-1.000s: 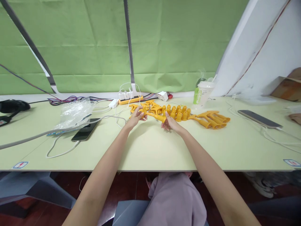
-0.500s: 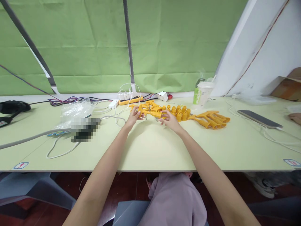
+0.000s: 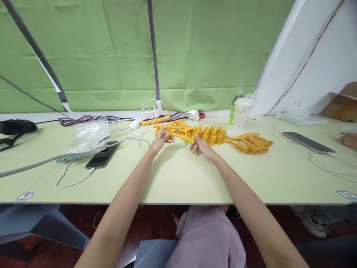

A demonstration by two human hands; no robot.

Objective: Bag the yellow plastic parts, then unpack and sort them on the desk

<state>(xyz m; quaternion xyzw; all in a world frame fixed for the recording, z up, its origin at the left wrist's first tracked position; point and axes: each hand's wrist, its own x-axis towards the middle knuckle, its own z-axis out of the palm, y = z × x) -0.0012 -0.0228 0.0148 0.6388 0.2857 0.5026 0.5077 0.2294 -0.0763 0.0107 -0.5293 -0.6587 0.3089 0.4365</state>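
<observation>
My left hand point(image 3: 161, 140) is closed around a yellow branching plastic piece point(image 3: 181, 137) with a tapered, cup-like end pointing right. A bit of what looks like thin metal chain point(image 3: 174, 140) hangs beside those fingers. Close to the cup-like end, my right hand point(image 3: 203, 146) has its fingers bent but apart; whether a fingertip touches the yellow plastic I cannot tell. Just behind are several upright yellow plastic cups point(image 3: 212, 139) in rows. To their right lies another yellow branched piece point(image 3: 252, 143) with several hollow ends. More yellow branches sit behind my left hand.
On the left are a black phone point(image 3: 102, 158) on a cable and a clear plastic bag point(image 3: 89, 136). A yellow-and-white power strip point(image 3: 154, 120) stands at the back. A lidded cup point(image 3: 242, 113) is at the back right, with another phone point(image 3: 306, 142) beyond it.
My right hand has moved slightly right and off the cup-like end, its fingers loosening. The held piece has tilted a little downward; my left hand keeps its grip.
</observation>
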